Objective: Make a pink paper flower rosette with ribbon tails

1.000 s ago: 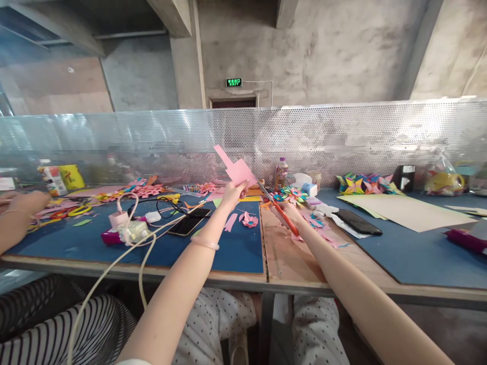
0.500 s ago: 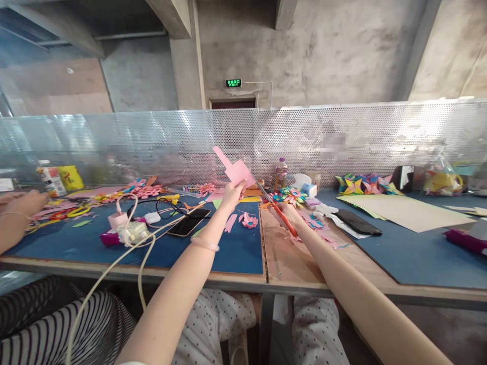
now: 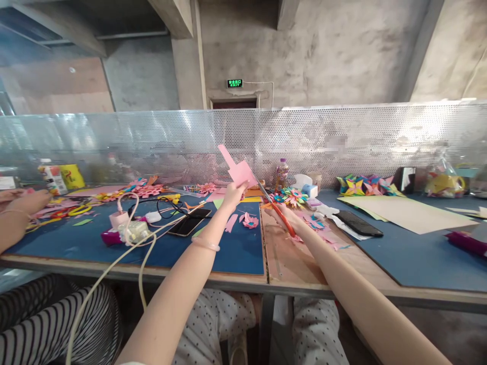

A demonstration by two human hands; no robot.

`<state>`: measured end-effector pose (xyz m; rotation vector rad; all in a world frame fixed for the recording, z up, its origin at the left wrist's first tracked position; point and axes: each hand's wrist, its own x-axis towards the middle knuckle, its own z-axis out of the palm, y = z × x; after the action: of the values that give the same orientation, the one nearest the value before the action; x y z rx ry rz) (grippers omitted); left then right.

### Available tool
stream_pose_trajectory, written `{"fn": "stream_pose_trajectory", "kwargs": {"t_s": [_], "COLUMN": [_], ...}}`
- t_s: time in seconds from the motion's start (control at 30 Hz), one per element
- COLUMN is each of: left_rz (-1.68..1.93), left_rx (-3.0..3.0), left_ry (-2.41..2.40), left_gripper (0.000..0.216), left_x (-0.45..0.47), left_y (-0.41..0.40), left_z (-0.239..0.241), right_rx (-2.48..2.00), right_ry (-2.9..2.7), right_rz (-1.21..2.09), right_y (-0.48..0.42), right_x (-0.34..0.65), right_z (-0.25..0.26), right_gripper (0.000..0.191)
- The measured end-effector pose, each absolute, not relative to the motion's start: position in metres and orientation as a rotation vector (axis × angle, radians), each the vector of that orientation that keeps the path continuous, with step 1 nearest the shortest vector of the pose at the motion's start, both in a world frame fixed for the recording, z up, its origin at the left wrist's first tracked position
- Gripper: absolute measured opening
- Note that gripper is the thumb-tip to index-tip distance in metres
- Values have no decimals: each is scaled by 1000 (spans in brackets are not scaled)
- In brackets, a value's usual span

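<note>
Pink paper [image 3: 242, 173] (flat, strip-tailed) has shifted slightly rightward, hands [image 3: 232, 196] clamped: left on it, right on orange-handled scissors [image 3: 275, 207]

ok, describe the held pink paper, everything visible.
The pink paper looks thin, plain and matte: a roughly four-sided body with a narrow strip jutting from its upper left. It is held tilted above the table, gripped near its lower edge by the left hand. The blades of the orange-handled scissors in the right hand lie at its right edge; whether they touch it is unclear.
</note>
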<state>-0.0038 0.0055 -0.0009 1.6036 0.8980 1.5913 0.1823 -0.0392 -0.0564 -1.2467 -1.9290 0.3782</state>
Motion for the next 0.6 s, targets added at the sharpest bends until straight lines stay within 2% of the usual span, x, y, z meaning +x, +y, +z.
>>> {"fn": "stream_pose_trajectory", "kwargs": {"t_s": [0.6], "left_rz": [1556], "left_rx": [1639], "left_ry": [858], "left_gripper": [25], "left_x": [-2], "left_y": [0], "left_z": [3], "right_rx": [-1478], "right_ry": [-1892], "right_rz": [193], "right_y": [-41], "right_x": [181], "right_z": [-57], "right_gripper": [27]}}
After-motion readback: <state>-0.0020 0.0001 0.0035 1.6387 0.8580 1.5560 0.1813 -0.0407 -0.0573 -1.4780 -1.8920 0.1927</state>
